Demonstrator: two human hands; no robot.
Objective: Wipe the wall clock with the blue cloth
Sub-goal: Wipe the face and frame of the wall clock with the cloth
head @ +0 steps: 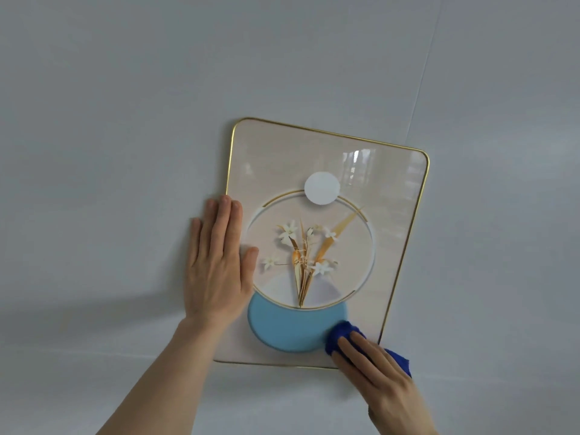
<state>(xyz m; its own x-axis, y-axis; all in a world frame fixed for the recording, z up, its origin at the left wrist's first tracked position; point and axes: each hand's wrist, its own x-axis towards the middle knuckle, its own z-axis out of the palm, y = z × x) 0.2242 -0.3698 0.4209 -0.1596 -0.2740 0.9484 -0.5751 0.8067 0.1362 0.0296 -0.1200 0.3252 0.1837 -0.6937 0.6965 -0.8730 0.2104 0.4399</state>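
The wall clock (392, 189) is a rectangular glossy panel with a thin gold rim, hanging slightly tilted on the wall. Its face shows a ring, white flowers, gold hands, a white disc and a light blue half-circle. My left hand (216, 265) lies flat with fingers together across the clock's left edge, half on the wall. My right hand (376, 375) presses the dark blue cloth (340, 335) against the clock's lower right corner. The cloth sticks out above my fingertips and to the right of my hand.
A plain pale grey wall (125, 120) surrounds the clock on all sides. A thin seam (420, 89) runs up the wall from the clock's upper right corner. A soft shadow falls on the wall at the lower left.
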